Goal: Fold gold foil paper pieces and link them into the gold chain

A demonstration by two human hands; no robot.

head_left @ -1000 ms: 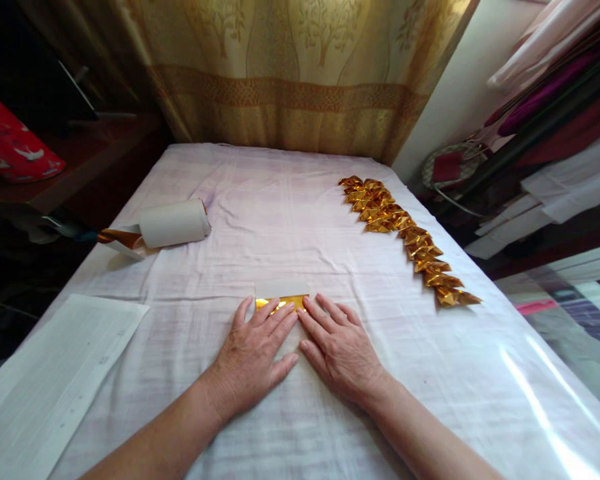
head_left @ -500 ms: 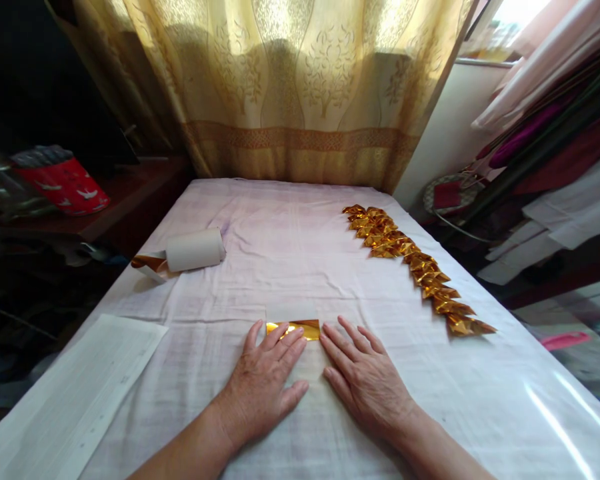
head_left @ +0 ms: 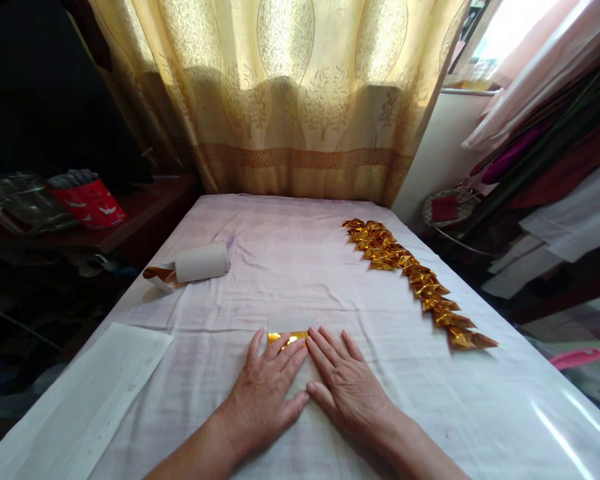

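Observation:
Both my hands lie flat, side by side, on a small sheet of gold foil paper [head_left: 286, 337] on the white cloth. My left hand [head_left: 267, 393] has its fingers stretched out over the sheet's left part. My right hand [head_left: 344, 383] presses flat beside it, fingers spread, covering the right part. Only a gold strip and a white edge of the sheet show beyond my fingertips. A long row of several folded gold paper pieces [head_left: 416, 280] runs diagonally at the right, away from my hands.
A white roll [head_left: 200, 261] with gold foil trailing from it lies at the left of the cloth-covered table [head_left: 290, 260]. A white printed sheet [head_left: 85, 400] lies at the near left. A curtain hangs behind; clothes and papers crowd the right side.
My right hand has slid left against the left hand, covering more of the gold sheet. The camera has tilted up, so everything sits lower in view.

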